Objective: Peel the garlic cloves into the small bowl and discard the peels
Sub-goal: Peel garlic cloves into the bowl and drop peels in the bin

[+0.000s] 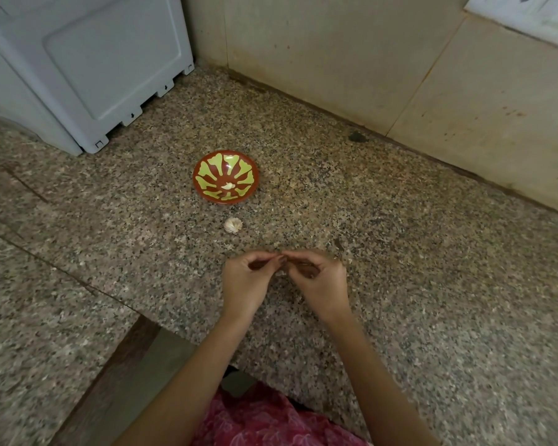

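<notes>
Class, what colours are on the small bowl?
The bowl: red-brown, yellow-green petals; head view.

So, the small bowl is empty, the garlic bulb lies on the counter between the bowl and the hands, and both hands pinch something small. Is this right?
Not quite: in the head view one peeled clove lies in the small bowl. The rest holds: the garlic bulb is on the counter between bowl and hands, and left hand and right hand pinch a small pale piece.
</notes>
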